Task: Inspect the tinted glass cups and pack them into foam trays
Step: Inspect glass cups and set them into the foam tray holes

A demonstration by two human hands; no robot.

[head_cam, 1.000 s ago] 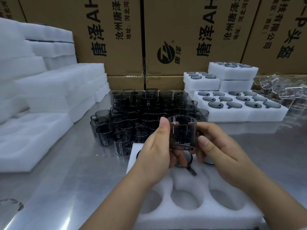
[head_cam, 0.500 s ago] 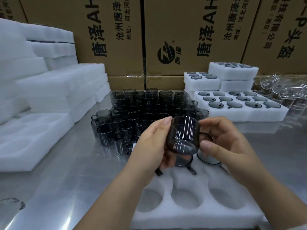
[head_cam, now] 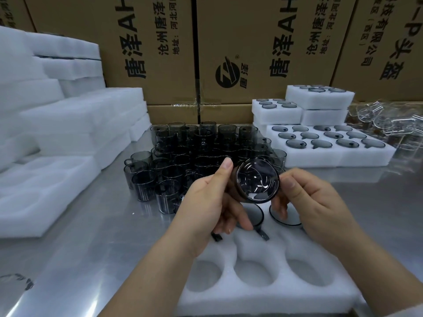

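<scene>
Sideways, tinted cup [head_cam: 257, 179] pinched between left hand [head_cam: 211, 202], right hand [head_cam: 317, 202], above foam tray [head_cam: 263, 294]

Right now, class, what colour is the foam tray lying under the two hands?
The foam tray is plain white, clearest in the head view.

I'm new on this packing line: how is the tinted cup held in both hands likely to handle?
The cup looks like smooth, glossy glass, so it is probably slippery; the left hand and right hand both pinch it. Thin clear walls suggest it is rigid but fragile. Its round body might roll if laid sideways on the steel table.
</scene>
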